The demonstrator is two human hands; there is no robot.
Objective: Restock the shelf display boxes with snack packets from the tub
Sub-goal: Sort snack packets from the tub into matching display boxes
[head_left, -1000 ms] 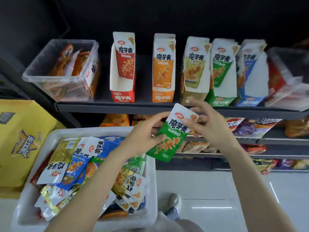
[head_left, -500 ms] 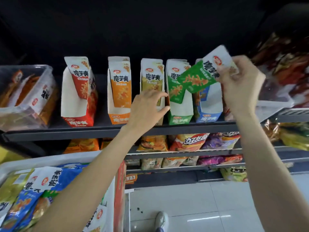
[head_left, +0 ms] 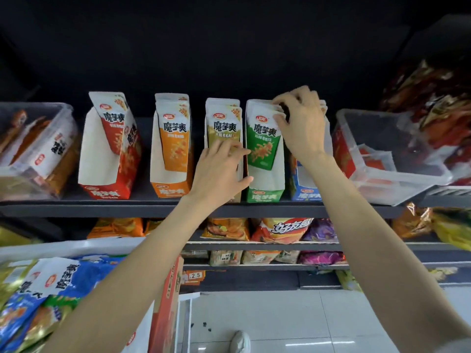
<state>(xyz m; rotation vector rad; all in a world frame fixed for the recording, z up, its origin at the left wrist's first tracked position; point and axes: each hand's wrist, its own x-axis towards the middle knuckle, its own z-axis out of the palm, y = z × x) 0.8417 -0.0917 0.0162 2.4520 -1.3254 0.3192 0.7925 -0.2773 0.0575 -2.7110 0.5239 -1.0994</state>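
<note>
- Lower left, heaped in the white tub (head_left: 76,247): loose snack packets (head_left: 38,296), lying flat at mixed angles; stock yet to go up.
- Along the shelf (head_left: 158,210), left to right: red box (head_left: 107,159), orange box (head_left: 172,154), olive box (head_left: 224,128), green box (head_left: 265,179), blue box (head_left: 305,192); fronts cut low, probably to show each packet face.
- Against the olive and green boxes: left hand (head_left: 219,174), fingers straight and spread, holding nothing; seemingly bracing the boxes against tipping.
- At the green box top: right hand (head_left: 300,123), fingers curled, pinching white packet tops; likely seating the green packet (head_left: 263,141); long axis upright, leaning slightly back, white header up, printed face forward.
</note>
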